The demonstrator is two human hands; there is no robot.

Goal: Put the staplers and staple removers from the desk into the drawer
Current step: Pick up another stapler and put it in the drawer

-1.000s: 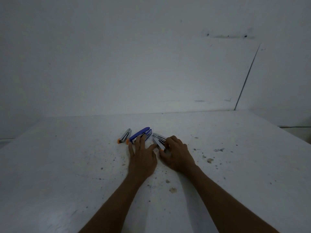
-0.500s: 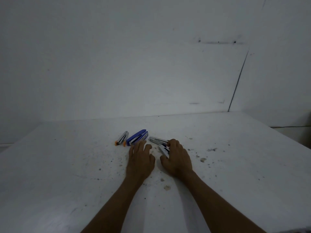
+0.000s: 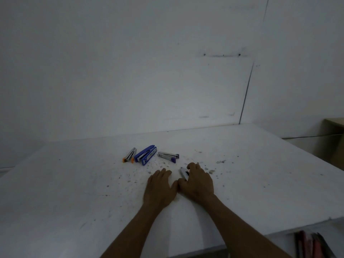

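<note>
While left hand [image 3: 160, 189] lies flat | right hand [image 3: 198, 181] grips stapler [image 3: 184, 173]

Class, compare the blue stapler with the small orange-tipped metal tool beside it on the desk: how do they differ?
The blue plastic stapler is larger and thicker; the orange-tipped metal tool is slimmer and shorter. The stapler is mostly blue; the tool is silver with orange ends. Both lie untouched on the white desk, angled alike.

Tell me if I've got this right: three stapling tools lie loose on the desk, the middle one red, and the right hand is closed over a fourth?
Not quite. In the head view the middle stapler is blue, not red. The rest holds: it lies on the desk between an orange-tipped tool and a purple-tipped tool, and the right hand is closed over a fourth silver tool.
</note>
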